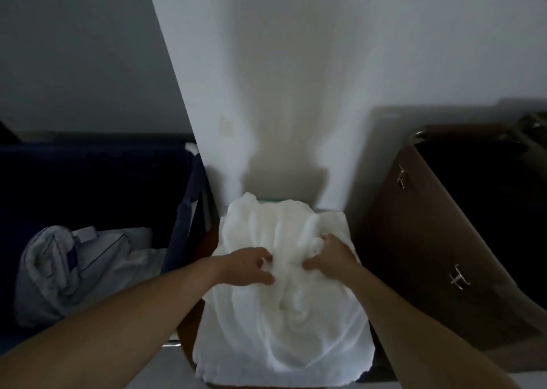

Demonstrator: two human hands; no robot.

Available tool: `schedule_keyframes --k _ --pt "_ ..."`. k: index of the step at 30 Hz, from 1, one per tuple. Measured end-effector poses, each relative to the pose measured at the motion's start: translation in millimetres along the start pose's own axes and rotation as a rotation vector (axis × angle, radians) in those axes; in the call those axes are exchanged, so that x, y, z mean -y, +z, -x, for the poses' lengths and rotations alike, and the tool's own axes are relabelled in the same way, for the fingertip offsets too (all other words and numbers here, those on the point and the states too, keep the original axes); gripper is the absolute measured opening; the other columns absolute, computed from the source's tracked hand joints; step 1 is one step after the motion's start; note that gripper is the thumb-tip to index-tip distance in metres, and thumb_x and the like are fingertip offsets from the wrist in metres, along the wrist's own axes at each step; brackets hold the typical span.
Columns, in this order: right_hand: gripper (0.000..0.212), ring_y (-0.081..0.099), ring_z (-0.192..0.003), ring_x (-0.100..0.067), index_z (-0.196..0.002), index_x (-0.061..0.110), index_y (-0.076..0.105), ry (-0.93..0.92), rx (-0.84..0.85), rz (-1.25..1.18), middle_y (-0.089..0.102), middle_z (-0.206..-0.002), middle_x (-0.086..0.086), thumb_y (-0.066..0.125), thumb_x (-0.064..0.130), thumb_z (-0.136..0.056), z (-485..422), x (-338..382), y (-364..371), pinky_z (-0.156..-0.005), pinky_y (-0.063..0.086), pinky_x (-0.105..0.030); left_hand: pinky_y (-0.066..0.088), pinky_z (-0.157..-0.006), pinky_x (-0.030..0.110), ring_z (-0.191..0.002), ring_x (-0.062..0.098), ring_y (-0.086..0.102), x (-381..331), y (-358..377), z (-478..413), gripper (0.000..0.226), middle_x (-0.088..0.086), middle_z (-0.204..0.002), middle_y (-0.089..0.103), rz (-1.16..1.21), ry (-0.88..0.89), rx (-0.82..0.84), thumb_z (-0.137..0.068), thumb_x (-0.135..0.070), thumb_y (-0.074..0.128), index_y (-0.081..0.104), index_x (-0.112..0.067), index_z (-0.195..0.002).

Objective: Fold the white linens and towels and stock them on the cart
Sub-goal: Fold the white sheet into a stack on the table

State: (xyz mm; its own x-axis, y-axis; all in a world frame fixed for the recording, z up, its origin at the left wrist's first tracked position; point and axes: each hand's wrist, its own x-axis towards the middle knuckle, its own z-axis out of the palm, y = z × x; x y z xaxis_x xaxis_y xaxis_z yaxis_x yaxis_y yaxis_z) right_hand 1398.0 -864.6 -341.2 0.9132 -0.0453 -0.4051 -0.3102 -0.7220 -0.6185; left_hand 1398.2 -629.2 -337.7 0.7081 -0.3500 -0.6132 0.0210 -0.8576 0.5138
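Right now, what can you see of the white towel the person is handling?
The white towel looks like thick, soft terry, unfolded and rumpled, with deep creases through its middle. It lies spread over a brown surface at the foot of a wall. The left hand pinches the fabric near its centre; the right hand grips a bunched fold beside it.

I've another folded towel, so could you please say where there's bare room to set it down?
Crowded: the crumpled white towel, gripped by left hand and right hand, covers the middle. Free: the dark blue fabric bin behind its pale striped linen bundle; the brown cabinet's dark top looks bare, though dim.
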Motion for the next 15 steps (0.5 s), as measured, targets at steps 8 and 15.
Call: schedule_keyframes --k 8,15 --pt "0.028 0.056 -0.064 -0.015 -0.057 0.032 0.061 -0.453 0.061 -0.498 0.059 -0.067 0.005 0.063 0.005 -0.050 52 85 -87 -0.057 0.050 -0.030 0.019 -0.121 0.043 -0.148 0.018 0.010 -58 -50 24 0.121 -0.006 -0.161 0.012 -0.133 0.300 -0.463 -0.064 -0.052 0.085 0.006 -0.034 -0.154" --pt "0.026 0.054 -0.058 -0.013 -0.052 0.023 0.060 -0.408 0.403 -0.595 0.056 -0.058 0.004 0.056 -0.002 -0.044 60 70 -90 -0.051 0.046 -0.021 0.048 -0.097 0.028 -0.113 0.009 0.055 -73 -52 43 0.050 -0.013 -0.132 0.055 -0.192 0.288 -0.236 -0.082 -0.038 0.074 0.048 -0.038 -0.125"
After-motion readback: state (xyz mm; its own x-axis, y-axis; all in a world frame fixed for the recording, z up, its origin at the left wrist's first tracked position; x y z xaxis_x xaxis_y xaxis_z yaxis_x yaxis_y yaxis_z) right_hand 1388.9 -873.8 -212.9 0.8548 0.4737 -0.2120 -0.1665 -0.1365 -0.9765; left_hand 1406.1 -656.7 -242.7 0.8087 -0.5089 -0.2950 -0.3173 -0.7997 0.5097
